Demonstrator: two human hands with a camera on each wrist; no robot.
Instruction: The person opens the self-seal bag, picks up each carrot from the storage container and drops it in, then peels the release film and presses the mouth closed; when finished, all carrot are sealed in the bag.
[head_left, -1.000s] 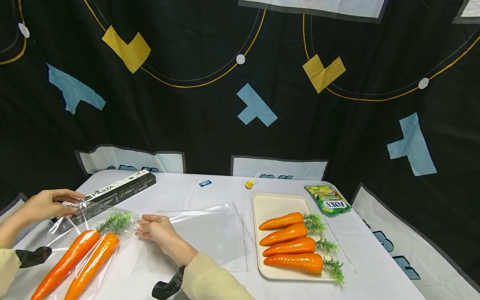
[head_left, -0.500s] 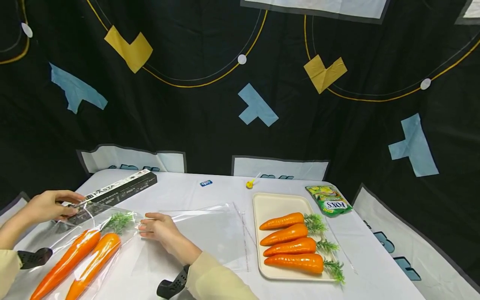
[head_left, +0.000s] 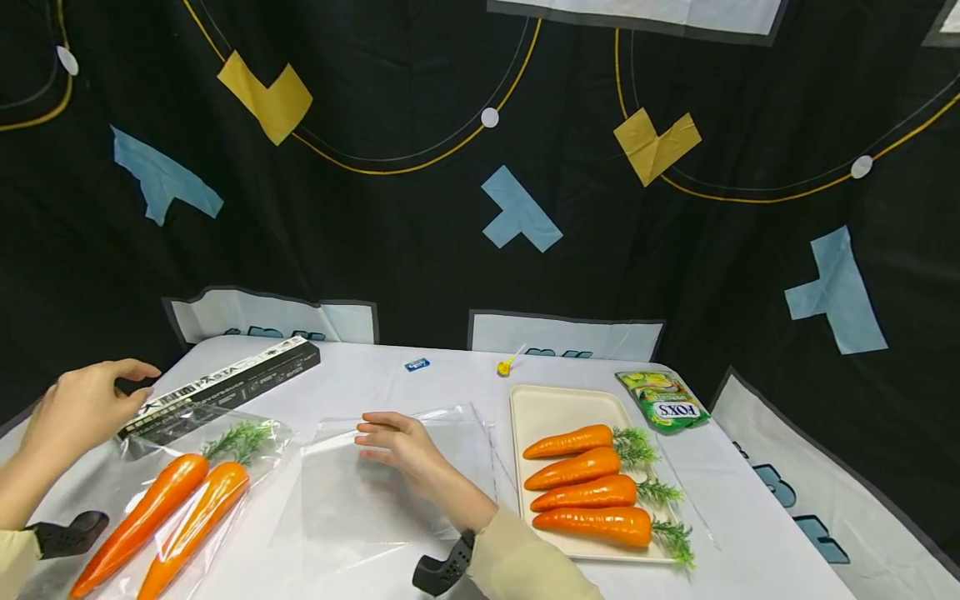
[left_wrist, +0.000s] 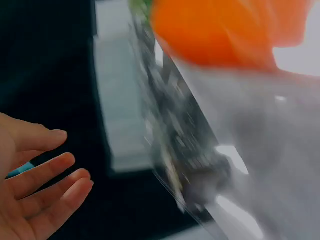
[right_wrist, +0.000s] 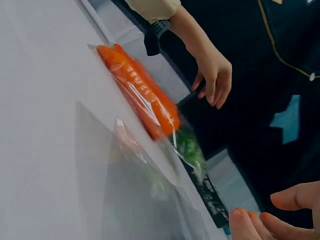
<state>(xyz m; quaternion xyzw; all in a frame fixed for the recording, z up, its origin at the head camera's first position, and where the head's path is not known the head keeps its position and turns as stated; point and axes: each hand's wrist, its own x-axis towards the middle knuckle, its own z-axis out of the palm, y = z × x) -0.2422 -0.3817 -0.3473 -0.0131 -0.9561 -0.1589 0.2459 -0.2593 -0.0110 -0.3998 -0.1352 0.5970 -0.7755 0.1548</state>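
My left hand [head_left: 82,408] is loosely curved, fingers and thumb apart, and has hold of nothing; it hovers by the near end of a long black box [head_left: 240,379], which slants along the worktop [head_left: 360,387] at its left edge. My right hand [head_left: 401,446] is also empty, fingers relaxed, above flat empty bags [head_left: 337,492] at the middle of the worktop. Between my hands and nearer me, towards the near left corner, lies a filled clear bag [head_left: 255,471] with two large carrots [head_left: 150,521] inside, leafy ends pointing to the far edge. Towards the right edge a cream tray [head_left: 570,404] carries four smaller carrots [head_left: 588,492] in a row. A green packet [head_left: 663,400] lies near the far right corner. Close to the far edge are a little blue packet [head_left: 417,365] and a yellow lollipop [head_left: 505,367]. A black curtain [head_left: 390,242] hangs behind.
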